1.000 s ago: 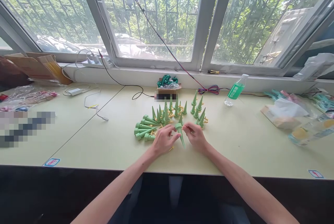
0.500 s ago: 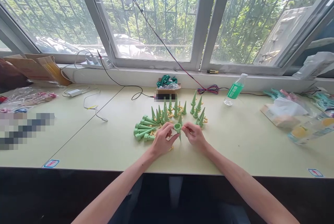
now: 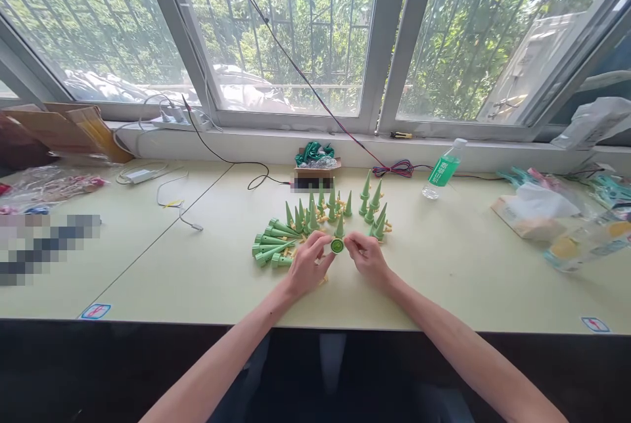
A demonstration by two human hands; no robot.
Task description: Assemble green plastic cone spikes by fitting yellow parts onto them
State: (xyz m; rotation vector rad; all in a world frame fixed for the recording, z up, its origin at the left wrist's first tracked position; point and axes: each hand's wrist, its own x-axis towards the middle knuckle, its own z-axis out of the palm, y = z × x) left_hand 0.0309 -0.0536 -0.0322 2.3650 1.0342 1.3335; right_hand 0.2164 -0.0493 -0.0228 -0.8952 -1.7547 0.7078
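My left hand [image 3: 306, 267] and my right hand [image 3: 365, 257] meet over the pale green table [image 3: 207, 265], both pinching one green plastic cone [image 3: 337, 245]. Its round open end faces me, so the point is hidden behind it. Just beyond the hands, several green cones stand upright [image 3: 335, 206] among small yellow parts. Several more cones lie on their sides [image 3: 272, 245], left of my left hand.
A clear bottle with a green label [image 3: 442, 171] lies at the back right. A small box with green bags [image 3: 315, 163] sits by the sill. Cables and a white charger [image 3: 140, 175] lie at the back left, plastic packages [image 3: 547, 213] at right.
The cone has turned in my fingers: a second ago its tip pointed down toward me, now its open end faces me. Both hands stayed where they were.
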